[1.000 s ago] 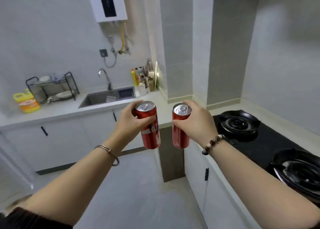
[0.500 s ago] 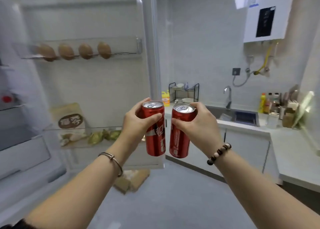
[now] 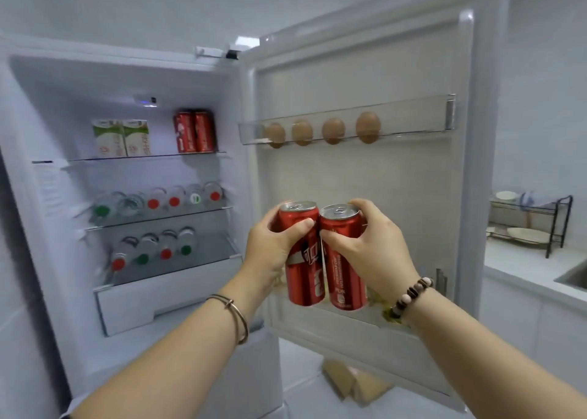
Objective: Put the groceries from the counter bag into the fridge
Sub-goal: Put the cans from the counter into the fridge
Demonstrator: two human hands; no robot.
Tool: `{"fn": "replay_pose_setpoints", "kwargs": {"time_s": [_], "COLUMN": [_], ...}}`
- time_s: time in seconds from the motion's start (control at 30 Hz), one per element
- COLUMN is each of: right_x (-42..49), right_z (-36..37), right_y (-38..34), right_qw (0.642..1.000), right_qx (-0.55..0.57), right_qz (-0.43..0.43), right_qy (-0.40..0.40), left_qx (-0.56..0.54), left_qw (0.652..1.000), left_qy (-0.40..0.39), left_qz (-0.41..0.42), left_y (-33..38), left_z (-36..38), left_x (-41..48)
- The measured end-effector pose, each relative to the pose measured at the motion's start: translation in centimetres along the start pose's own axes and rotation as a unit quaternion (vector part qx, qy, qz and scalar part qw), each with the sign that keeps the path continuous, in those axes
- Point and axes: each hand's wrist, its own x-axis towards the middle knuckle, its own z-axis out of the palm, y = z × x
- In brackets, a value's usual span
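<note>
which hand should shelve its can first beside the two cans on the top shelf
Probably left: the left hand and its can sit nearer the open compartment and the shelved cans; the right hand is farther over, before the door.

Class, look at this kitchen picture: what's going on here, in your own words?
A person faces an open fridge with a red can upright in each hand: the left hand grips the left can, the right hand the right can. Both are held in front of the open door, not yet put away. Two similar cans already sit on the top shelf.
</note>
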Motion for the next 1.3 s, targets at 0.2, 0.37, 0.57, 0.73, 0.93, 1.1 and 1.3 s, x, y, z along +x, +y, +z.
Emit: {"fn": "replay_pose_setpoints", "kwargs": {"time_s": [0.2, 0.37, 0.57, 0.73, 0.93, 1.1, 1.3], "right_x": [4.9, 9.1, 15.1, 20.3, 26.9, 31.8, 35.7], "right_z": [9.1, 17.5, 25.1, 29.4, 32.2, 33.8, 36.1], "right_y": [-3.1, -6.5, -10.9, -13.8, -15.9, -16.0, -16.0], "right_qw": [0.996, 0.989, 0.978, 0.963, 0.937, 0.912, 0.914], "right_qx": [0.080, 0.149, 0.205, 0.264, 0.334, 0.380, 0.368], "right_qz": [-0.017, -0.018, -0.024, -0.045, -0.070, -0.056, -0.085], "right_qy": [-0.019, -0.011, -0.021, -0.008, 0.076, 0.146, 0.152], "left_qx": [0.028, 0.057, 0.098, 0.116, 0.098, 0.079, 0.078], "left_qw": [0.998, 0.994, 0.987, 0.978, 0.964, 0.960, 0.954], "left_qy": [0.045, 0.072, 0.094, 0.109, 0.118, 0.102, 0.125], "left_qz": [0.030, 0.060, 0.082, 0.137, 0.216, 0.249, 0.260], "left_y": [0.0, 0.0, 1.2, 3.1, 5.7, 5.7, 4.0], "left_z": [-8.8, -16.4, -23.9, -27.4, -28.4, -28.3, -29.7], "left_x": [5.2, 10.4, 17.3, 23.0, 30.1, 35.1, 39.5]}}
